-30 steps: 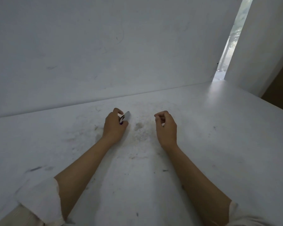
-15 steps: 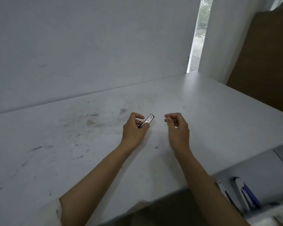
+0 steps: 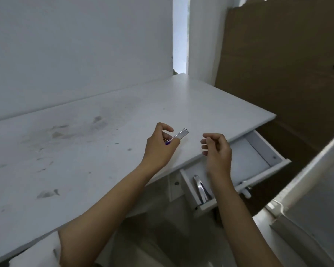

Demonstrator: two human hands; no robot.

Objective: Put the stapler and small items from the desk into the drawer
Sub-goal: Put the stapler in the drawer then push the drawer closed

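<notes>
My left hand (image 3: 159, 149) is over the white desk (image 3: 69, 151), pinching a small silver strip of staples (image 3: 179, 136) together with a tiny purple item between its fingers. My right hand (image 3: 217, 151) hovers to the right over the desk's front edge, fingers loosely curled with nothing visible in them. Below the desk's right end a white drawer (image 3: 266, 157) stands pulled out. A shiny metal stapler (image 3: 201, 189) lies in the drawer's near-left part, partly hidden behind my right forearm.
The desk top is smudged with grey marks and backs onto a white wall. Brown cardboard (image 3: 278, 74) stands to the right beyond the drawer. A pale panel or furniture edge (image 3: 307, 189) crosses the lower right corner.
My view has swung right and down, bringing the open drawer and the stapler into sight. Both hands have moved right along the desk toward the drawer, the left still holding the staple strip.
</notes>
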